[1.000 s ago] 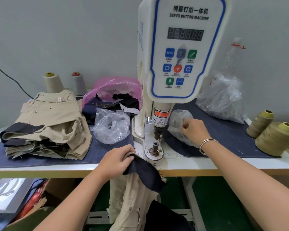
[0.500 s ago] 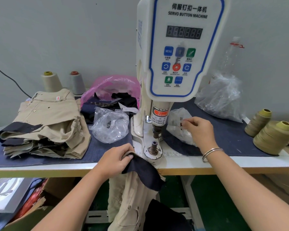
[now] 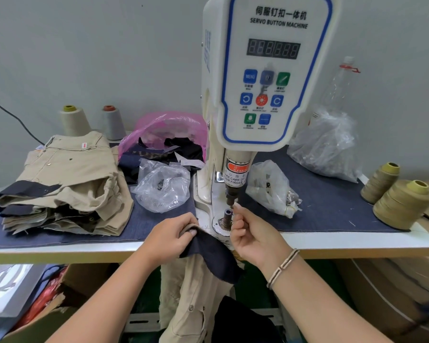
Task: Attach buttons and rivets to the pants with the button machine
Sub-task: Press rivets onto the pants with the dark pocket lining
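right hand (image 3: 252, 233) moved from bag to die post (image 3: 227, 217), fingers pinched, left hand (image 3: 174, 233) gripping pants (image 3: 208, 253)

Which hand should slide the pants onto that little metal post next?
The left hand, probably. It already pinches the dark edge of the pants right beside the metal post. The right hand has its fingertips up at the post, under the machine's punch, so it looks busy there.

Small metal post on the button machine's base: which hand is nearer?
Right. The right hand has fingertips beside the small metal post; the left hand grips dark fabric further left.
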Available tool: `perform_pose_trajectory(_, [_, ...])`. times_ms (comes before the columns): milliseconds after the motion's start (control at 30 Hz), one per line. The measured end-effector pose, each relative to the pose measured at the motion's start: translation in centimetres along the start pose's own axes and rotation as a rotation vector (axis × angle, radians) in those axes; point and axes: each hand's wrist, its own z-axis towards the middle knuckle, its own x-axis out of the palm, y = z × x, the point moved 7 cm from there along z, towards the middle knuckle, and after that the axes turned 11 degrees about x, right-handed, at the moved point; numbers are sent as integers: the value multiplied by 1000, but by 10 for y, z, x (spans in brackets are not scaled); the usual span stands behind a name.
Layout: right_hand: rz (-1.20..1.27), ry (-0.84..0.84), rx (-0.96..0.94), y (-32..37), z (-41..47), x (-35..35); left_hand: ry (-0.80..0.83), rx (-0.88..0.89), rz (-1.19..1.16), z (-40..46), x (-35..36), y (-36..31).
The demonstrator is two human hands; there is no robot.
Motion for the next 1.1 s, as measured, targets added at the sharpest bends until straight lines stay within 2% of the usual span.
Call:
perform_pose_trajectory(467, [375, 184, 177, -17, -9, 17, 6, 10, 24, 1, 0, 0])
perform_pose_trajectory(967, [203, 186, -49, -15, -14, 17, -15, 19, 36, 1, -1, -3])
perform_pose_trajectory(1100, [128, 131, -96, -14, -8, 14, -5, 25, 32, 1, -1, -4])
